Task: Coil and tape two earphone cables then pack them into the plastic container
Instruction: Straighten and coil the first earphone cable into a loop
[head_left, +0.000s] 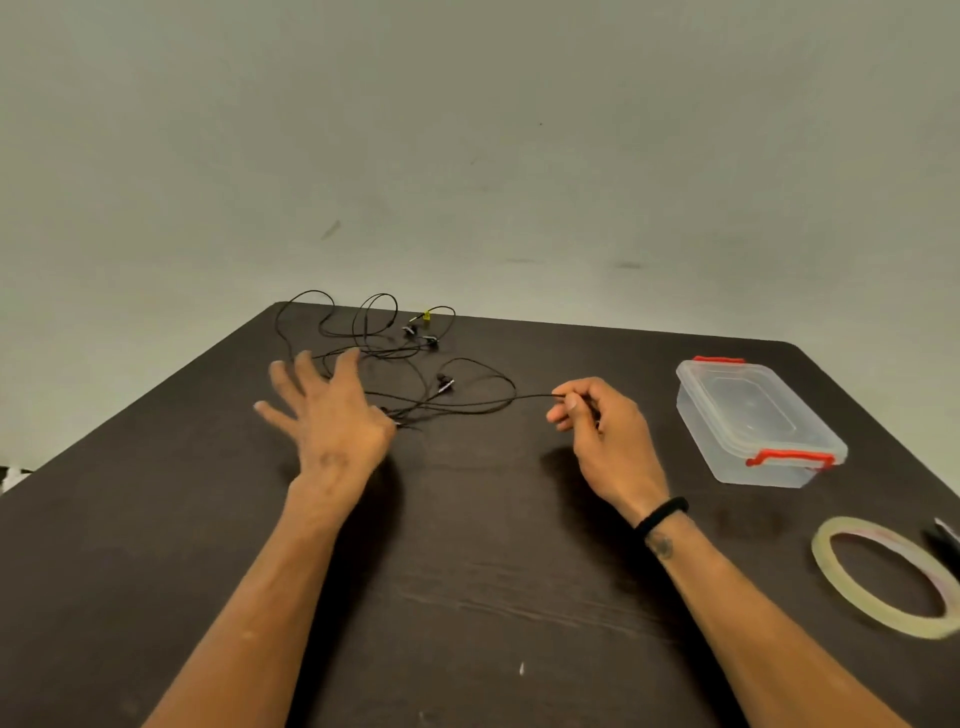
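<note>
Head view: lidded plastic container empty, right hand pinching earphone cable, left hand spread open

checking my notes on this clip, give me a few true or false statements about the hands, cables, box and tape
1. The right hand pinches a black cable. True.
2. The left hand grips the tape roll. False: its fingers are spread open over the cables; the roll lies untouched at the right.
3. The plastic container has its lid on. True.
4. The cables are coiled and taped. False: they lie loose and tangled on the table.
5. The container clips are blue. False: they are red.
</note>
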